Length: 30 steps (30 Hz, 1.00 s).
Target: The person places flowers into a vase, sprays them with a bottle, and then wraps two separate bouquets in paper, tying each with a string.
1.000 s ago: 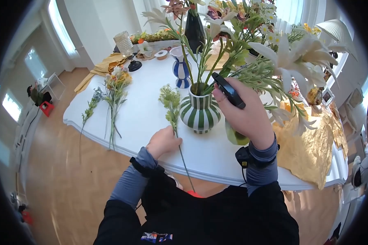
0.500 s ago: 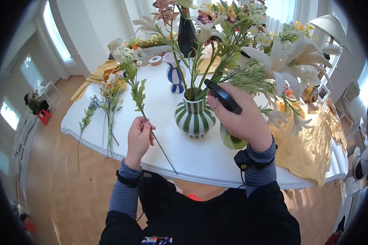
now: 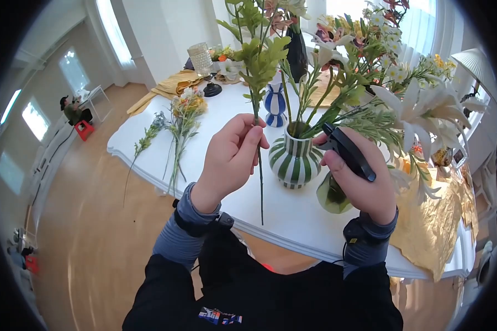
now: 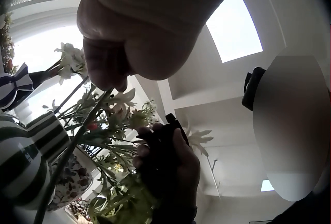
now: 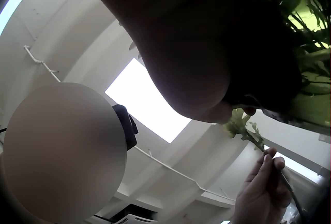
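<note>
In the head view, my left hand [image 3: 232,157] pinches a leafy green flower stem [image 3: 258,71] between thumb and fingers. The stem stands upright, its leaves rising above the hand and its bare lower end hanging below, over the table's front edge. My right hand [image 3: 364,176] grips black pruning shears [image 3: 350,151] beside the neck of a green-and-white striped vase [image 3: 295,163]. Tall stems with white lilies [image 3: 419,113] lean out of this vase. In the right wrist view, the left hand [image 5: 261,190] holds the same stem; the shears are mostly dark there.
Left on the white table [image 3: 143,135] lie loose yellow flowers [image 3: 188,107] and a thin blue sprig [image 3: 152,129]. Behind stand a blue-and-white vase [image 3: 275,105], a dark vase [image 3: 297,55] and a textured glass [image 3: 200,58]. Gold cloth [image 3: 436,215] drapes the right side.
My left hand has lifted the leafy stem off the table, swung it left, then brought it upright nearer the striped vase. The right hand keeps its grip on the shears; the view has shifted.
</note>
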Motion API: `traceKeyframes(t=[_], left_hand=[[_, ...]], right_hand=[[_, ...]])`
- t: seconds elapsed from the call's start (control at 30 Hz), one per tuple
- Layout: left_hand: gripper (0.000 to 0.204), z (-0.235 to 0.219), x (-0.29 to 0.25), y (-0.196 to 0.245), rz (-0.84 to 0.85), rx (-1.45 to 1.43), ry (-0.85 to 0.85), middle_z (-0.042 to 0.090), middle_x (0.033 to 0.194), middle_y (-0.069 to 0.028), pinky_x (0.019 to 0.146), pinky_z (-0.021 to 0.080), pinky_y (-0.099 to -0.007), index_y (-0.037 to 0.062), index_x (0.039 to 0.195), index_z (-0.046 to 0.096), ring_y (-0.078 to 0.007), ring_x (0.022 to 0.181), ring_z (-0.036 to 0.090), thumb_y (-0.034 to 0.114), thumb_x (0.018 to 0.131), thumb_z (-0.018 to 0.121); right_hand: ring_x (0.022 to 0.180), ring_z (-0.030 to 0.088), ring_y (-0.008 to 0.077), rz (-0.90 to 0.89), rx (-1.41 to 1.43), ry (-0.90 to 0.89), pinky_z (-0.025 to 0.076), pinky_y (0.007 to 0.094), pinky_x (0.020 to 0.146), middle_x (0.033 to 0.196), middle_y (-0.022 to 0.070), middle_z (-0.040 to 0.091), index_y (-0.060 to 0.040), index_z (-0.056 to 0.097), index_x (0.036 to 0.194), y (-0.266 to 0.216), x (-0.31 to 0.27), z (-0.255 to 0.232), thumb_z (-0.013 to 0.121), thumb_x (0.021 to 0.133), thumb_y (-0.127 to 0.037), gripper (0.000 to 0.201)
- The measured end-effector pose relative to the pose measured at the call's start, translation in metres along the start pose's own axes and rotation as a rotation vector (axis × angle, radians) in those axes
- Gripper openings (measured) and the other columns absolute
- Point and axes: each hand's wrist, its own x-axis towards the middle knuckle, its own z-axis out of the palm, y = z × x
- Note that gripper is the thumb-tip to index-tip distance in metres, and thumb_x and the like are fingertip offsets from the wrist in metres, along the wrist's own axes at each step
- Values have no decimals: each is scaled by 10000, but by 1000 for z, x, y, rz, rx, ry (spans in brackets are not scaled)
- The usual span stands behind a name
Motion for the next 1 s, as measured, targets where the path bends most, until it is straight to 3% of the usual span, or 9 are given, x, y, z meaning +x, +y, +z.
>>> traceKeyframes(t=[0.1, 0.27, 0.53, 0.67, 0.8, 0.87, 1.0], left_hand=[[172, 5, 8, 12, 40, 30, -56, 659, 881, -65, 469, 401, -190, -6, 1193, 566, -49, 519, 500, 114, 1098, 487], [180, 15, 30, 40, 216, 32, 42, 678, 904, -74, 484, 431, -193, -8, 1191, 576, -62, 561, 541, 129, 1094, 513], [178, 40, 86, 59, 534, 168, 172, 695, 930, -77, 524, 455, -193, -4, 1176, 584, -70, 695, 609, 135, 1100, 503], [176, 47, 92, 47, 569, 230, 188, 688, 918, -69, 524, 449, -191, -6, 1176, 582, -59, 685, 595, 130, 1101, 500], [166, 49, 88, 49, 593, 271, 312, 686, 860, -58, 550, 458, -207, -15, 1159, 604, -60, 650, 584, 108, 1087, 519], [152, 46, 88, 54, 625, 278, 378, 691, 811, -59, 571, 472, -226, -18, 1138, 624, -73, 627, 593, 93, 1073, 542], [175, 48, 91, 52, 564, 310, 382, 689, 808, -62, 573, 484, -235, -20, 1137, 632, -81, 628, 610, 108, 1078, 528]], right_hand=[[795, 629, 79, 6, -47, 108, 512, 251, 727, 928, 54, 716, -13, 660, 1219, -5, -3, -1, 740, 972, -166, 301], [723, 600, 68, -38, 36, 283, 490, 251, 673, 812, 24, 687, -9, 678, 1118, -7, 1, 1, 712, 980, -162, 209], [660, 566, 103, -66, -120, 341, 468, 276, 628, 764, 47, 647, -18, 674, 1078, 0, 4, -6, 721, 967, -166, 192], [628, 520, 106, -73, -153, 342, 435, 293, 587, 744, 44, 628, -23, 668, 1065, 2, 5, -7, 726, 963, -175, 191], [613, 508, 117, -54, -140, 355, 422, 295, 578, 729, 46, 609, -24, 664, 1068, 1, 5, -10, 733, 955, -171, 198], [767, 584, 99, 91, -201, 265, 490, 262, 737, 885, 44, 686, -9, 680, 1137, -5, 4, -14, 716, 989, -221, 261], [805, 615, 95, -28, -203, 307, 505, 259, 758, 913, 51, 706, -7, 677, 1146, 6, 4, -12, 728, 970, -173, 248]])
